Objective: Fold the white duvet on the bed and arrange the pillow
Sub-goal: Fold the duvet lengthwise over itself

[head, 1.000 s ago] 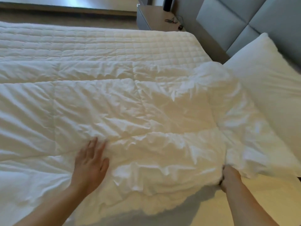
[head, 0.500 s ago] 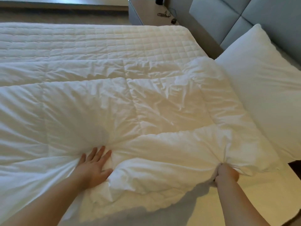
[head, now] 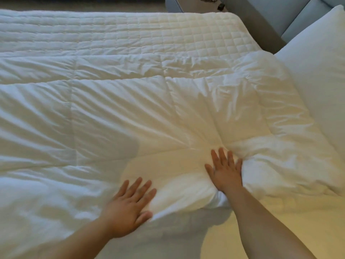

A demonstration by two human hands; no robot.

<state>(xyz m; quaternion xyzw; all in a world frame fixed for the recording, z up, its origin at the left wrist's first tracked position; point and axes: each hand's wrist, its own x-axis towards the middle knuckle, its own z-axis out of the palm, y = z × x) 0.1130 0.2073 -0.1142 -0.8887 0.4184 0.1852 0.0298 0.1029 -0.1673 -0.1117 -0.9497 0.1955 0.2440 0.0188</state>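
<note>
The white duvet (head: 115,116) lies in wrinkled, folded layers across the near half of the bed. My left hand (head: 128,204) presses flat on its near edge, fingers spread and straight. My right hand (head: 225,170) also lies flat with straight fingers, pushing into a deep crease of the duvet to the right of the left hand. A white pillow (head: 321,75) leans against the headboard at the right, touching the duvet's right end.
The quilted white mattress pad (head: 149,32) is bare on the far half of the bed. A grey padded headboard (head: 291,17) stands at the upper right. A bedside table (head: 186,3) with a dark cable sits beyond the bed's far corner.
My right hand let go of the duvet corner it pinched and moved left, now flat on the duvet. My left hand stays flat, nearer the edge. The view shifted right and closer.
</note>
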